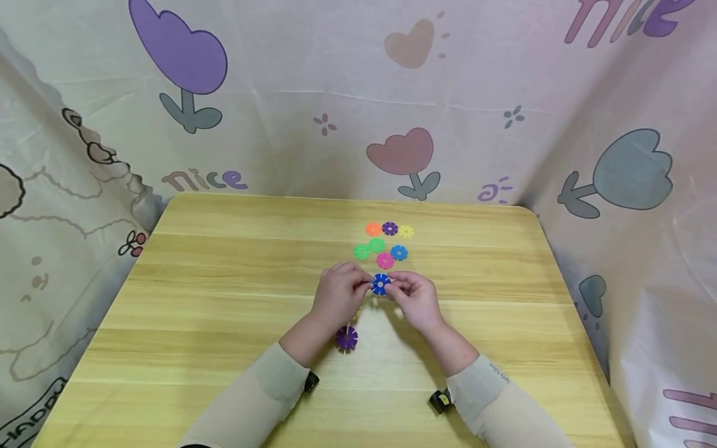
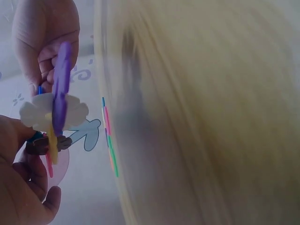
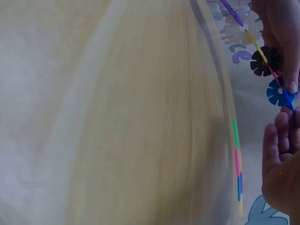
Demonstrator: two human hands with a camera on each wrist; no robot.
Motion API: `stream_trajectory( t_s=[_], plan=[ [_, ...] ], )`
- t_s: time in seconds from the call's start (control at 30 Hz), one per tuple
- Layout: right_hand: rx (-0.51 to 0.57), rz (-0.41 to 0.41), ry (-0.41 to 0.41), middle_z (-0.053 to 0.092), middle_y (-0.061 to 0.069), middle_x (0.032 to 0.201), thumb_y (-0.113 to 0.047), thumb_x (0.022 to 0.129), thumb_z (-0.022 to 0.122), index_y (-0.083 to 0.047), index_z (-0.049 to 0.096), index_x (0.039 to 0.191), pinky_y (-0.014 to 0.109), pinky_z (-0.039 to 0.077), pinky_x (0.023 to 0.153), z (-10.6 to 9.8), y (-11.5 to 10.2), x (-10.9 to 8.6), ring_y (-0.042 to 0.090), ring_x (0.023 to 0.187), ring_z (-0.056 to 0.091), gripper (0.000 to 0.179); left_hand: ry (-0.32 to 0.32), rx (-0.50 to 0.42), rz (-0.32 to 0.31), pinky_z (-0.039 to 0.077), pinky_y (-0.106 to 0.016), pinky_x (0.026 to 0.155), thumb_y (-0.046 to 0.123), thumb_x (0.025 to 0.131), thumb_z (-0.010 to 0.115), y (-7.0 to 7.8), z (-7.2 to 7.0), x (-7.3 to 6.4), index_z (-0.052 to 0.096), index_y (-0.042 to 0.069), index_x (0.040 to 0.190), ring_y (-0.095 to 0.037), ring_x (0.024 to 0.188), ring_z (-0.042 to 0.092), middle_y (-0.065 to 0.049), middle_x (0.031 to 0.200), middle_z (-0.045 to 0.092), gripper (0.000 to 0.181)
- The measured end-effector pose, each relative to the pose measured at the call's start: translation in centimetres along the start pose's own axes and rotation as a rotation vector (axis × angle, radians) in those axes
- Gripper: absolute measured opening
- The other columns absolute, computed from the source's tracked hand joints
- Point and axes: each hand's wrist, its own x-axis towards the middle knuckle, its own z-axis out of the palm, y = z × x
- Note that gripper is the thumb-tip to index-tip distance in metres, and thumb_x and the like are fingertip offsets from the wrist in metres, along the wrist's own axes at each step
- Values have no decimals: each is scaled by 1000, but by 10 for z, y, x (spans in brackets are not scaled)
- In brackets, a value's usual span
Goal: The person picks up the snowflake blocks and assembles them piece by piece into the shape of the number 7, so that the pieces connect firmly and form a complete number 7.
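My left hand (image 1: 338,295) pinches the near end of a chain of slotted snowflake discs by a light blue disc (image 3: 275,92). From there the chain runs through a pink disc, a black disc (image 3: 259,64), a yellow disc, a white disc (image 2: 77,112) and a purple disc (image 1: 346,339) at its far end, which hangs below the left hand. With thumb and fingertips my right hand (image 1: 417,302) grips a dark blue disc (image 1: 380,284). Its edge meets the light blue disc between the two hands, and fingers partly cover the join.
Past the hands, several loose discs lie on the wooden table (image 1: 224,280): an orange disc (image 1: 373,229), a yellow disc (image 1: 406,231), a pink disc (image 1: 384,260), a blue disc (image 1: 399,252), two green ones and a purple one. A printed curtain (image 1: 280,149) hangs behind the table's back edge.
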Motion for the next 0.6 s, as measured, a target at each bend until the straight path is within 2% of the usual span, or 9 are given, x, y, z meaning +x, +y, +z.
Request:
stream_trajectory(
  t_s=[0.2,0.4,0.47,0.6],
  plan=[
    [-67,8,-47,74,29,90,15,92,71,13,70,115,22,59,71,-2,-1,2,10,72,71,24,-22,16,2,44,-40,81,13,95,81,-1,-2,0,84,16,95,-17,88,64,6,91,71,4],
    [-178,-17,-36,75,22,89,9,93,74,11,73,112,20,55,67,-8,3,5,31,76,71,20,-39,10,-30,46,-44,86,14,95,81,-4,-3,-1,84,16,97,-19,92,65,6,94,72,4],
    [-218,-36,-9,74,20,88,8,92,75,11,73,110,19,54,67,-11,4,6,29,75,69,18,-39,10,-38,46,-44,87,14,95,81,-5,-4,-2,84,16,97,-19,92,65,6,94,72,4],
    [-265,-82,43,73,18,88,7,92,77,12,74,108,19,54,68,-17,5,10,14,74,64,17,-31,13,-43,46,-45,88,14,94,82,-6,-5,-3,84,17,96,-19,93,66,5,94,73,3]
  ],
)
